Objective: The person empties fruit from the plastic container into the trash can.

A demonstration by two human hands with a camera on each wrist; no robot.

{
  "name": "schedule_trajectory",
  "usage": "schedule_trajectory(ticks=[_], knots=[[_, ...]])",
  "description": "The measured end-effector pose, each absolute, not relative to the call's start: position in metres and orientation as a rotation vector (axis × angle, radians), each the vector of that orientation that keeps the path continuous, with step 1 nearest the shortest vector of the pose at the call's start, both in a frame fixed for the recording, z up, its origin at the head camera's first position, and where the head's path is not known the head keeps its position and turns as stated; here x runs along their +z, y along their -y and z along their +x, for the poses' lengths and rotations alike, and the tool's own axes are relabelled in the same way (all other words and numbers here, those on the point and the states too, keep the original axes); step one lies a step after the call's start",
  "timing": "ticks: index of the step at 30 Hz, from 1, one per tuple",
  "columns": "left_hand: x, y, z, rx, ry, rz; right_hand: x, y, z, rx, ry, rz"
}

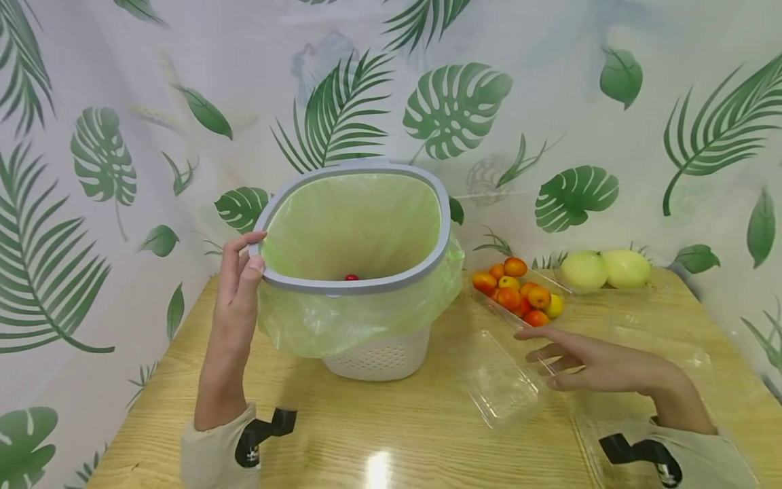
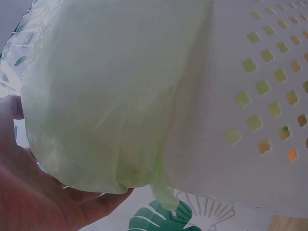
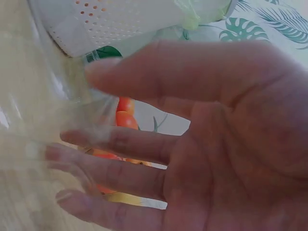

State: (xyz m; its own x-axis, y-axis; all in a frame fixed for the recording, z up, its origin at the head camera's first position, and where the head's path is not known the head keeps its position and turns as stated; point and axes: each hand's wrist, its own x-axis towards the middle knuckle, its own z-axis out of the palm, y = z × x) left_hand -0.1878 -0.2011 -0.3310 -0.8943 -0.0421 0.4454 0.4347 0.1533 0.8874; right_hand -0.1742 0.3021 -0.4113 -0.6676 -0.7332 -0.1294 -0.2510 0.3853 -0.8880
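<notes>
1. Left hand: fingers pinching the grey rim at its left side, thumb on the near face, forefinger laid over the edge.
2. Right hand: fingers extended and apart, slightly bent, thumb well away from them. Palm shows in the right wrist view. Clear plastic crosses the fingertips there; contact cannot be told.
3. Bin: pale, perforated with small holes, in the middle of the scene between the two hands, mouth facing the wearer.
4. Green bag: translucent, lines the bin, its edge folded out below the rim and hanging loosely around the outside. One small red item shows inside; kind unclear.
5. Clear container: right of the bin, near the right fingers.
6. Beyond it, orange-red and yellow fruits heaped in a clear tray.
7. Behind and to the right, two pale green-yellow fruits, side by side.
8. More clear plastic around the right forearm.
9. All rests on a wood-grain tabletop; leaf-printed sheeting behind.
</notes>
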Motion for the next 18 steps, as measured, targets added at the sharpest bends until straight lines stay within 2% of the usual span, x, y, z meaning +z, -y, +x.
schedule_trajectory(ticks=[10,18], knots=[[-0.331,0.201,-0.187,-1.783,2.081,-0.364,-0.411,-0.303,-0.175,-1.177,-2.316,-0.861],[-0.331,0.201,-0.187,-1.783,2.075,-0.373,-0.403,-0.308,-0.178,-1.364,-2.47,-0.632]])
